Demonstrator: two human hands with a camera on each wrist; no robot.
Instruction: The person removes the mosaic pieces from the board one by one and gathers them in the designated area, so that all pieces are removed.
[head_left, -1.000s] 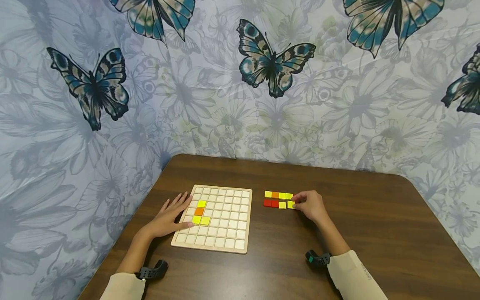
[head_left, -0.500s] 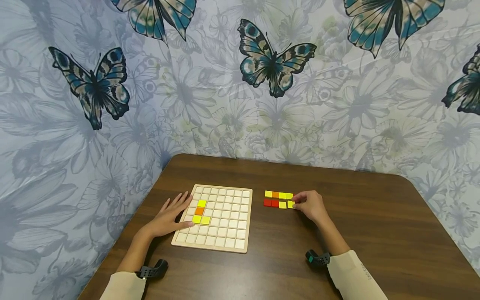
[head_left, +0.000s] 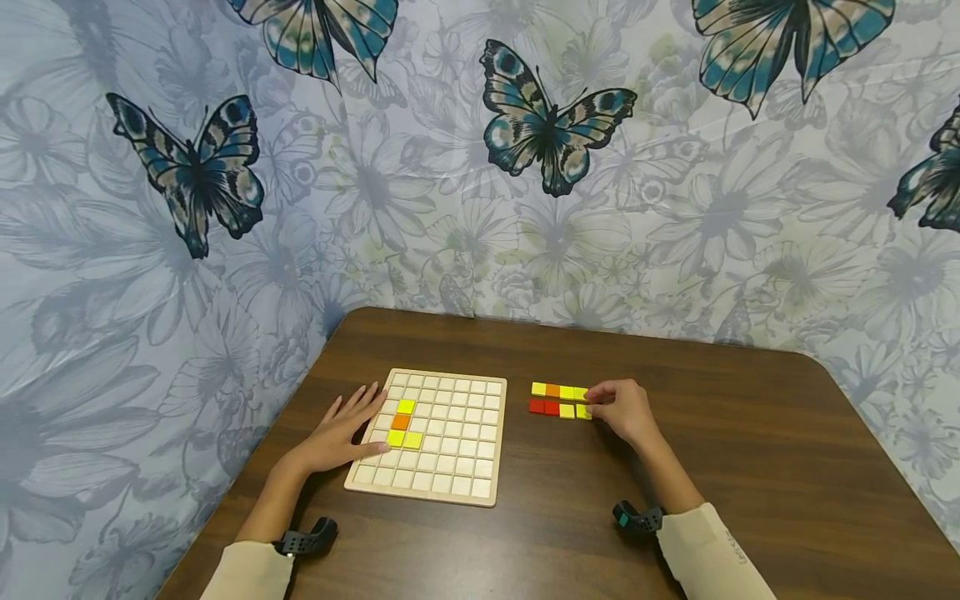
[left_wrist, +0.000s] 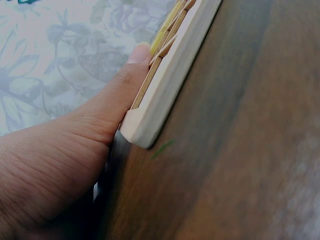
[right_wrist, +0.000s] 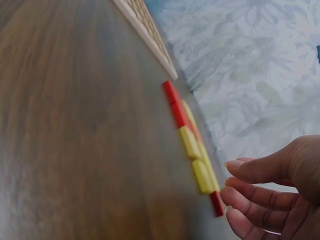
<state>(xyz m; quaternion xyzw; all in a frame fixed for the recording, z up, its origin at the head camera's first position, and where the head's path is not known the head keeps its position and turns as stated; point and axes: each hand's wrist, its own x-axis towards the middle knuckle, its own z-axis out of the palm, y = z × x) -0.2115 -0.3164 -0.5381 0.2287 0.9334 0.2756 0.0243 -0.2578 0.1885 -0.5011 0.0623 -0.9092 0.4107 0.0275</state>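
My left hand rests spread along the left edge of a wooden grid board, thumb beside a yellow tile. In the left wrist view the thumb lies against the board's rim. Two more yellow tiles and an orange tile sit on the board among pale squares. My right hand is at the right end of two short rows of coloured tiles, fingers loosely bent. In the right wrist view its fingertips are right beside a red tile, with no tile visible between thumb and fingers.
The back row has yellow tiles and an orange tile; the front row has red tiles and yellow tiles. All lie on a brown wooden table, right of the board. A butterfly-patterned wall covering stands behind.
Both hands, the board and the tiles stay where they were. Only the head view shifts very slightly.
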